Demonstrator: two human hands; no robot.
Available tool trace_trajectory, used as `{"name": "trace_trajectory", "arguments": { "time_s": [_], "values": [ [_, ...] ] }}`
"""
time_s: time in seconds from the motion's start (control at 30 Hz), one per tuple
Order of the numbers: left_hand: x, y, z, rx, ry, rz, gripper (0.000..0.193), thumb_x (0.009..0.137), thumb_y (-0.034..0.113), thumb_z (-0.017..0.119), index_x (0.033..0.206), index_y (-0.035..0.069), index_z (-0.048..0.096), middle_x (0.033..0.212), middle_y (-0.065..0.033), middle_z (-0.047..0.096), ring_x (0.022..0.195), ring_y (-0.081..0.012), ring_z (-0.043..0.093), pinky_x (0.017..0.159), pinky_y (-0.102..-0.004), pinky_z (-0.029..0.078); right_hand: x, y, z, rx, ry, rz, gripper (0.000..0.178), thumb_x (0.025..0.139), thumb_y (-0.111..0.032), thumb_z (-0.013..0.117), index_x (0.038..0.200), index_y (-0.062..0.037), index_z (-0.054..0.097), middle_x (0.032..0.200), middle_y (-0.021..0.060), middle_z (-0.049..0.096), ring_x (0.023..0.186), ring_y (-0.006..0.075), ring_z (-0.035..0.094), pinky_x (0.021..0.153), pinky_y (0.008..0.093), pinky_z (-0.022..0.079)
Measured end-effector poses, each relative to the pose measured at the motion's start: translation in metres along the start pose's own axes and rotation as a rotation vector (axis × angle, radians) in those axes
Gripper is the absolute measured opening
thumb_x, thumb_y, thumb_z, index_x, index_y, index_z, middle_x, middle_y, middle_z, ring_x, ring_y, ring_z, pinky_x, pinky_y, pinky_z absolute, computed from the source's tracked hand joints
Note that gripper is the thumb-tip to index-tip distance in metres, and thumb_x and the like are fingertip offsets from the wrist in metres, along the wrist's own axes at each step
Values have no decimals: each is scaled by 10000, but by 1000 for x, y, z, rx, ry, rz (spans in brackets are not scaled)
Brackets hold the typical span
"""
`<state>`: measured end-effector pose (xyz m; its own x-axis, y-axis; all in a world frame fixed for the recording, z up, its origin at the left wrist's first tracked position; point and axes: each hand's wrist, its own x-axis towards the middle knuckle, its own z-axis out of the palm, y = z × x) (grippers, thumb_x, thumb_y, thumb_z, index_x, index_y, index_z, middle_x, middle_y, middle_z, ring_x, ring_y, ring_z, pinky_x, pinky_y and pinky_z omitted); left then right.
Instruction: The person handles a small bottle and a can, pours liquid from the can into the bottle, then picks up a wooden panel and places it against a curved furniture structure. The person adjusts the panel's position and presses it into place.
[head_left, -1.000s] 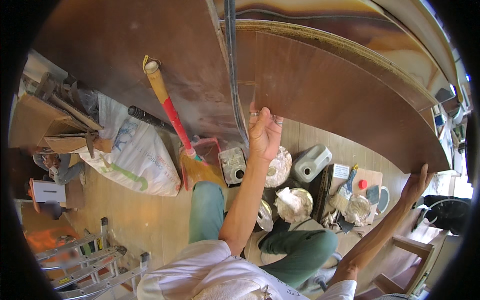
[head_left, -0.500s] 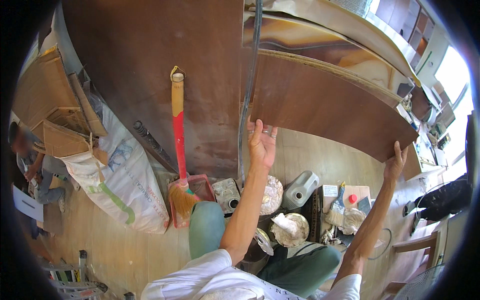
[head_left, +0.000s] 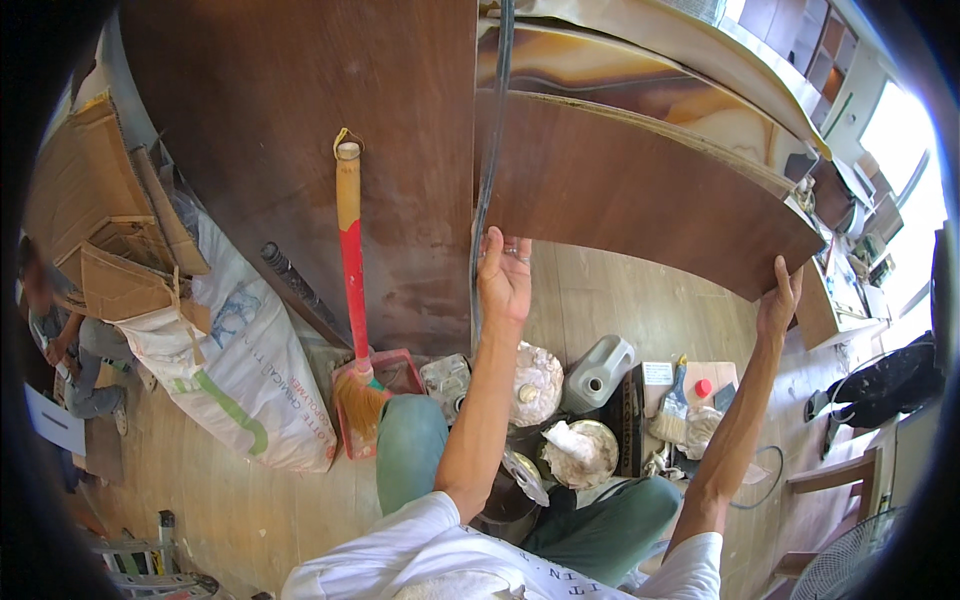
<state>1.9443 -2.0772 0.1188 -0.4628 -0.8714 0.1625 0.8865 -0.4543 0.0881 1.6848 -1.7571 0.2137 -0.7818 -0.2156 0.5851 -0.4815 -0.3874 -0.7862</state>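
A brown wooden panel [head_left: 640, 195] with a pale, rough upper edge stretches across the upper right. Its lower left end rests in my left hand [head_left: 506, 278], thumb on the front and fingers curled behind the edge. My right hand [head_left: 778, 295] grips the lower right corner. Right beside my left hand runs a dark cable [head_left: 488, 170], hanging down over the joint with a larger brown panel [head_left: 260, 90]. Above the held panel lies a glossy sheet with brown and cream swirls [head_left: 640, 85].
A broom with a red handle [head_left: 353, 270] stands in a pink dustpan [head_left: 408, 368]. A grey jug [head_left: 600, 374], an open tin [head_left: 580, 452] and a paintbrush [head_left: 672, 405] sit before me. At left are a stuffed white sack [head_left: 250, 370], cardboard [head_left: 95, 190] and a seated person [head_left: 75, 345].
Both my hands have moved slightly up and left with the panel, its right end rising most. The whole view has also shifted a little.
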Motion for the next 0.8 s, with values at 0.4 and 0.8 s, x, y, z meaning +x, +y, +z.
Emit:
{"name": "trace_trajectory", "arguments": {
  "time_s": [0.4,0.8],
  "values": [
    [1,-2,1,-56,60,21,159,886,61,754,998,142,676,980,26,696,918,-114,626,879,-303,529,7,-8,8,-24,17,-9,662,945,-199,670,1506,7,384,1475,92,481,1379,203,399,1168,343,227],
    [8,0,-21,-132,5,-35,167,913,38,715,1005,136,617,1083,-19,682,1059,-156,615,976,-312,515,15,-6,14,-2,-5,27,616,960,-170,658,1496,-6,400,1471,83,487,1379,199,399,1168,348,230]
  ]
}}
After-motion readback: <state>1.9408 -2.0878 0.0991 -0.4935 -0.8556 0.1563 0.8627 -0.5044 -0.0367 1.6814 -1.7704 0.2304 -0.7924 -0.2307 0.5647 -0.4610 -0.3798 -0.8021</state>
